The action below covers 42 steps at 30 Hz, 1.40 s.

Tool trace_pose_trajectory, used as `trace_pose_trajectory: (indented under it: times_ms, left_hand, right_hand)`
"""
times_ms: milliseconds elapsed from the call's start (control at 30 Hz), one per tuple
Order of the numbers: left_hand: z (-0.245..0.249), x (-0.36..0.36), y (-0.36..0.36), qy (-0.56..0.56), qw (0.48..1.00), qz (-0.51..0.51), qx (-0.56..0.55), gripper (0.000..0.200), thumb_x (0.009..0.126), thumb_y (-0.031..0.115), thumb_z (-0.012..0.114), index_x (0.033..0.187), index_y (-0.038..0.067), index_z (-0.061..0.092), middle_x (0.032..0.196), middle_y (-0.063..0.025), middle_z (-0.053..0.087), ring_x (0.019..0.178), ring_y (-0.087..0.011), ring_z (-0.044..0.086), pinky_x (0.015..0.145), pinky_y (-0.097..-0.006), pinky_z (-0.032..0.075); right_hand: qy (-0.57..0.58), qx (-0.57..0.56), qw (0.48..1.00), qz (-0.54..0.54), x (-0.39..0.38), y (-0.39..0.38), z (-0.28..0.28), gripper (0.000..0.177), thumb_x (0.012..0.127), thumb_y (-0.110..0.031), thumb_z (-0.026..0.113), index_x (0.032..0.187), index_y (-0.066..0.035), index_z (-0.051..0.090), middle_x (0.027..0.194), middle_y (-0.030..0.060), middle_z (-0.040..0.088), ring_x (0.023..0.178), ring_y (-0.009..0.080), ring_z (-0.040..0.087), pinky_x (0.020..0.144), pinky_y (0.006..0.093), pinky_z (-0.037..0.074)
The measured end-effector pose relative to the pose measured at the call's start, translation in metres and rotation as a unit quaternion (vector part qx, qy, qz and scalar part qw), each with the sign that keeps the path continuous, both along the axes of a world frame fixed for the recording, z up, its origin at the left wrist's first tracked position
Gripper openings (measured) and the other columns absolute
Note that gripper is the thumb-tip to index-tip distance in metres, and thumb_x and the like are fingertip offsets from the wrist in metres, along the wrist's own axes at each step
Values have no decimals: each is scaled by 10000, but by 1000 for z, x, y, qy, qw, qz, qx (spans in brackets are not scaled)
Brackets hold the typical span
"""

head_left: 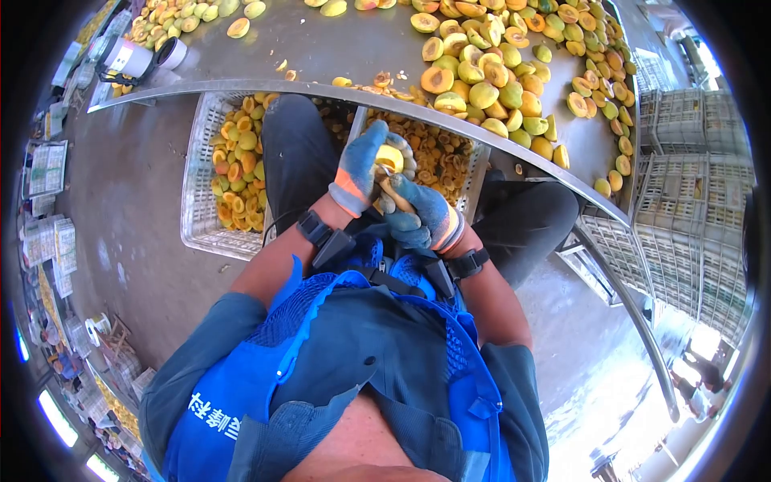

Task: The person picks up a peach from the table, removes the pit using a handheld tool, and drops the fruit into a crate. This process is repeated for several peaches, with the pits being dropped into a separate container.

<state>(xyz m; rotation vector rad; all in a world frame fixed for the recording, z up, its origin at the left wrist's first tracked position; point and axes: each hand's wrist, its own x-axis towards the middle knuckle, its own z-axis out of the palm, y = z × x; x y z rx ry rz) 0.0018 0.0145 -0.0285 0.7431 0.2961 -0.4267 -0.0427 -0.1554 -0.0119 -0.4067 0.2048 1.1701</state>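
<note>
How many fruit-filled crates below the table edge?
2. One white crate sits outside the left leg; the second crate sits between both legs. The table may hide others.

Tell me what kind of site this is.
Likely a fruit-processing workshop: a metal table heaped with halved yellow fruit, a white crate of cut pieces under its edge, more stacked crates alongside.

Bright daylight floods in, strongest at lower right, where the floor [642, 418] blows out white. The steel counter [353, 48] carries a soft sheen. Fisheye bends its edge; corners go black. The left hand [361, 173], right hand [422, 215] and fruit [390, 157] look sharp.
</note>
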Motion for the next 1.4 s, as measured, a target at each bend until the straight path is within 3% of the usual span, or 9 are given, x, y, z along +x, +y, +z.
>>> trace_pose_trajectory:
  times_ms: [233, 300, 400, 600, 800, 1100, 1200, 1300, 1400]
  left_hand:
    - [26, 23, 106, -159, 907, 331, 207, 260, 991, 262, 665, 992, 3, 684, 960, -129, 728, 823, -240, 734, 691, -344, 611]
    - [10, 29, 178, -318, 531, 244, 747, 219, 918, 140, 729, 1099, 18, 709, 1116, -150, 704, 985, -254, 682, 845, -344, 557]
    - [41, 41, 161, -333, 473, 236, 781, 211, 868, 100, 768, 1050, 10, 711, 1038, -129, 711, 963, -262, 676, 891, -367, 533]
    - [31, 91, 35, -361, 756, 34, 545, 227, 902, 192, 749, 1063, 34, 718, 1028, -133, 707, 910, -278, 713, 805, -358, 577]
    - [-11, 160, -51, -308, 539, -174, 764, 514, 902, 429, 710, 1238, 42, 668, 1202, -232, 681, 1126, -390, 648, 993, -436, 496]
    - [-7, 153, -56, -259, 649, -145, 700, 542, 844, 334, 779, 1251, 38, 579, 1050, -240, 709, 968, -378, 697, 899, -443, 530]
    - [-24, 149, -46, -350, 730, -62, 584, 449, 833, 280, 790, 1175, 29, 641, 1053, -203, 718, 954, -279, 704, 860, -384, 549]
    - [-20, 137, -33, -259, 900, -4, 351, 438, 854, 244, 753, 1219, 15, 673, 1075, -76, 719, 957, -186, 688, 885, -331, 556]
    - [-2, 116, -15, -116, 991, 65, 31, 429, 894, 213, 633, 1259, -14, 628, 1134, -134, 691, 1075, -243, 670, 950, -404, 551]
  right_hand:
    - [-286, -266, 915, -97, -9, 1, 31, 395, 1064, -445, 496, 988, -70, 598, 635, -23, 482, 488, 49, 415, 437, 215, 319]
    - [-415, -448, 788, -75, -7, 1, -15, 435, 1040, -439, 529, 1009, -17, 631, 762, 143, 656, 691, 304, 639, 604, 378, 482]
    - [-459, -563, 688, -4, -2, -1, -45, 443, 1024, -429, 545, 1026, 1, 652, 890, 276, 690, 900, 485, 656, 750, 496, 515]
    - [-483, -585, 651, -33, -8, 0, -39, 419, 1021, -428, 546, 1020, -21, 648, 866, 313, 675, 880, 520, 653, 741, 532, 516]
    - [-468, -648, 598, 55, -13, -24, -61, 398, 1016, -399, 576, 1051, -10, 654, 881, 304, 686, 882, 494, 677, 723, 529, 515]
    - [-481, -616, 580, -232, 0, -25, -56, 240, 1002, -235, 614, 1118, -30, 564, 879, 314, 677, 810, 499, 671, 634, 532, 516]
    - [-583, -585, 465, -318, 9, -26, -23, 277, 1018, -257, 576, 1162, -20, 572, 836, 282, 682, 813, 499, 670, 645, 524, 524]
    - [-500, -707, 498, 49, 32, -41, -30, 447, 1010, -450, 533, 1049, -13, 618, 873, 325, 677, 851, 514, 659, 719, 574, 534]
    - [-521, -703, 482, -60, 24, -36, -32, 325, 988, -339, 623, 1044, -19, 616, 857, 307, 681, 829, 514, 655, 683, 547, 525]
